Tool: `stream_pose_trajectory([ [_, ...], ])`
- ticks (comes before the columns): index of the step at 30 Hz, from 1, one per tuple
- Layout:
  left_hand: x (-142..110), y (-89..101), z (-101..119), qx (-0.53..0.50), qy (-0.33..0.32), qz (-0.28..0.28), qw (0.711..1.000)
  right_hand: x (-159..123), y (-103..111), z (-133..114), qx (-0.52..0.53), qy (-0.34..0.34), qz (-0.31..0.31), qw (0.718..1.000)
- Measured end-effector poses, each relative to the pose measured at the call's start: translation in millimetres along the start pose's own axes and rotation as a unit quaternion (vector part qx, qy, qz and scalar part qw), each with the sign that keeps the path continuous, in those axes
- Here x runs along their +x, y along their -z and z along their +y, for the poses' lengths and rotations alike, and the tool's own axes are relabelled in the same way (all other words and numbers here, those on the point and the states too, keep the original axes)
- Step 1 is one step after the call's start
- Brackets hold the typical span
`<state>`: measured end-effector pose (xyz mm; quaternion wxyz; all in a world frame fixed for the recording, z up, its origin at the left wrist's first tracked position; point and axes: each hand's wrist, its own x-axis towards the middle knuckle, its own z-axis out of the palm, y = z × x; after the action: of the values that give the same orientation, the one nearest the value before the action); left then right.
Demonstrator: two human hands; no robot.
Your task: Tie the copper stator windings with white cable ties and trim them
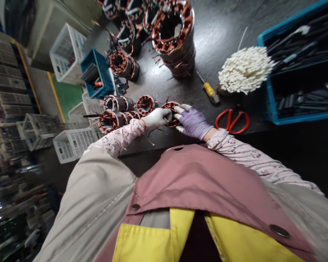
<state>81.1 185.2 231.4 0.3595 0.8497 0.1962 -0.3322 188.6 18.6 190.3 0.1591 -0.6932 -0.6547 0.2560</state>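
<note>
A small motor stator with copper windings (pixel 171 107) lies on the dark workbench (pixel 224 32) near its front edge. My left hand (pixel 156 117), in a white glove, grips the stator's left side with curled fingers. My right hand (pixel 192 122), in a purple glove, holds its right side, white fingertips pressed on the winding. Loose copper wire ends hang from the stator below my hands. Both forearms wear floral sleeves.
Several more small stators (pixel 120 111) lie to the left. Larger stacked stators (pixel 175 32) stand at the back. Red scissors (pixel 232 120), a yellow-handled screwdriver (pixel 209 91), a bundle of white ties (pixel 244 70) and a blue bin (pixel 300 62) lie to the right. A small blue box (pixel 97 72) and white crates (pixel 67 54) are at left.
</note>
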Motion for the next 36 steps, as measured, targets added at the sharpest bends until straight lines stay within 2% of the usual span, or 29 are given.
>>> stream_pose_trajectory([
  [3, 1, 3.4, -1, -0.092, 0.045, -0.017, 0.995, 0, -3, 0, 0.003, 0.000, 0.010, 1.000],
  [6, 1, 5.7, 2, -0.129, 0.032, -0.069, 0.989, 0, -6, 1, 0.002, 0.009, 0.017, 1.000],
  [9, 2, 1.2, 9, -0.026, 0.012, -0.100, 0.995, 0, -6, 1, 0.000, 0.013, 0.006, 1.000],
  [12, 0, -4.6, 12, 0.118, 0.018, -0.061, 0.991, -1, -3, 0, 0.005, 0.011, -0.001, 1.000],
  [16, -11, -2.1, 10, 0.182, -0.025, -0.034, 0.982, -3, -2, -2, 0.023, 0.012, 0.005, 1.000],
  [20, -17, -1.0, 19, 0.292, 0.008, -0.032, 0.956, -4, -3, -3, 0.027, 0.003, -0.002, 1.000],
  [25, -17, -17.6, 40, 0.191, 0.040, 0.039, 0.980, 1, -9, -6, 0.029, -0.017, -0.005, 0.999],
  [27, -23, -23.1, 43, 0.104, 0.040, 0.098, 0.989, -2, -13, -1, 0.035, -0.018, -0.006, 0.999],
  [28, -27, -24.8, 43, 0.043, 0.039, 0.144, 0.988, -6, -16, 4, 0.044, -0.007, -0.001, 0.999],
  [30, -39, -27.7, 38, -0.061, 0.030, 0.230, 0.971, -17, -22, 17, 0.080, 0.023, 0.040, 0.996],
  [31, -44, -30.2, 35, -0.074, 0.022, 0.251, 0.965, -23, -25, 24, 0.106, 0.028, 0.083, 0.991],
  [32, -47, -33.9, 32, -0.047, 0.016, 0.250, 0.967, -27, -27, 30, 0.135, 0.019, 0.135, 0.981],
  [34, -46, -45.5, 28, 0.069, -0.004, 0.211, 0.975, -24, -30, 33, 0.193, -0.035, 0.236, 0.952],
  [35, -41, -52.7, 27, 0.132, -0.012, 0.186, 0.974, -15, -31, 30, 0.215, -0.067, 0.264, 0.938],
  [36, -34, -60.1, 27, 0.183, -0.019, 0.165, 0.969, -2, -30, 24, 0.227, -0.096, 0.261, 0.934],
])
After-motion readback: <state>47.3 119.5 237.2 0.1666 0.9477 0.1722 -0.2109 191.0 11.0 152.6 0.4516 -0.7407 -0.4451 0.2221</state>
